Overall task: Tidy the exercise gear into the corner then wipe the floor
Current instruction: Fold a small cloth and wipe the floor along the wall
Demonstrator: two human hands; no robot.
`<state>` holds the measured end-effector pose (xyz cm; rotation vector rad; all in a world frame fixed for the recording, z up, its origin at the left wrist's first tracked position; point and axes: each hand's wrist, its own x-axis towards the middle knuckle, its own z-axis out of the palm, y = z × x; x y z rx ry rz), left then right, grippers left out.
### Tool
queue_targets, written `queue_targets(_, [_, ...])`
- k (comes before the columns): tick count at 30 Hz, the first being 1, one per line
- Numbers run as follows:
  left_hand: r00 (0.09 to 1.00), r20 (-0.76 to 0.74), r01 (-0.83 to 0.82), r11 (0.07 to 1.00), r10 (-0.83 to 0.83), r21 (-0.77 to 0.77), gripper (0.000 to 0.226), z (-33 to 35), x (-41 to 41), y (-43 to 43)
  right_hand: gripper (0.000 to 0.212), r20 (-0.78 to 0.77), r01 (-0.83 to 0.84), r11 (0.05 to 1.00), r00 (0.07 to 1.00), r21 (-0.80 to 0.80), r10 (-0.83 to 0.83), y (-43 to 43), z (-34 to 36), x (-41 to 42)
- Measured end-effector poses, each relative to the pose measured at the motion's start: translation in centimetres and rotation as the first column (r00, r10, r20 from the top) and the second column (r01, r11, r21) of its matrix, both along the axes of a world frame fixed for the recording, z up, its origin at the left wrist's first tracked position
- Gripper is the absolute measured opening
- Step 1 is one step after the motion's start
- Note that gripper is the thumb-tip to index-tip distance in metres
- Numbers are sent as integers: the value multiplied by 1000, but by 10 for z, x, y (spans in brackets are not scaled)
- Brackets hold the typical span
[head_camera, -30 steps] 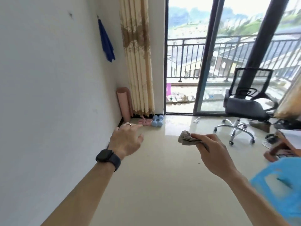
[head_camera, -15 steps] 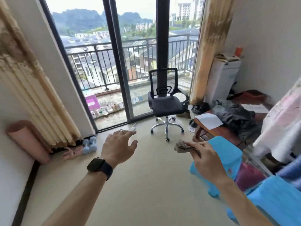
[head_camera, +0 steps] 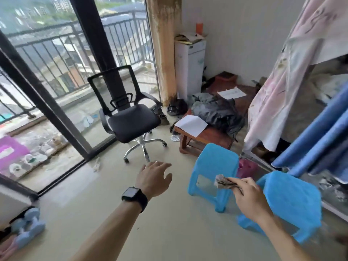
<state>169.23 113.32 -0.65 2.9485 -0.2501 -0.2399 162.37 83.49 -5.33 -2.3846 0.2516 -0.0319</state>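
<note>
Tripping seems possible: blue plastic stools (head_camera: 216, 162) crowd the right hand (head_camera: 248, 196) pinching a crumpled grey rag (head_camera: 223, 182); left hand (head_camera: 152, 178) spread empty.

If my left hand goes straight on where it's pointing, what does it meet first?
Probably the wheeled base of the office chair, straight ahead of the left hand; depth is unclear.

L hand (head_camera: 153, 178) open; R hand (head_camera: 248, 194) round cloth (head_camera: 223, 183).
</note>
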Motion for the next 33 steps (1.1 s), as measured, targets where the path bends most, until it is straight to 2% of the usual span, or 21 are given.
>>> queue_targets(6, [969,-186,169,985,-163,16,46,-81,130,-90,34,-266,109,992,956,-61,-121,-62,-95,88])
queue_targets(11, [900,-405,200,978,-161,55,47,-175,225,-157,38,-566,18,995,822,-96,-69,-109,-185,186])
queue_targets(14, [853,-499,228,970,-155,87,49,-226,267,-186,39,-651,-4,997,758,-79,-48,-122,-230,237])
queue_targets(16, [838,-527,226,970,-144,93,51,-258,297,-203,37,-670,5,999,741,-54,-40,-131,-257,275])
queue_targets(20, [831,-532,250,963,-161,100,59,-329,345,-230,35,-629,23,996,774,-83,-71,-143,-309,342])
queue_targets(24, [852,-480,286,954,-209,93,70,-405,379,-249,37,-397,115,987,905,-113,-150,-147,-362,381])
queue_targets(26, [869,-423,319,944,-257,83,74,-442,392,-255,49,-309,69,982,943,-175,-121,-148,-393,384])
queue_targets(29, [866,-364,388,920,-344,53,78,-485,399,-258,83,-494,-89,968,868,-235,-40,-151,-437,366])
queue_targets(31, [846,-367,422,906,-386,21,81,-504,398,-258,92,-544,-178,954,839,-243,18,-150,-454,352])
queue_targets(33, [830,-404,433,901,-385,31,80,-513,400,-258,94,-543,-196,951,839,-241,35,-153,-461,350])
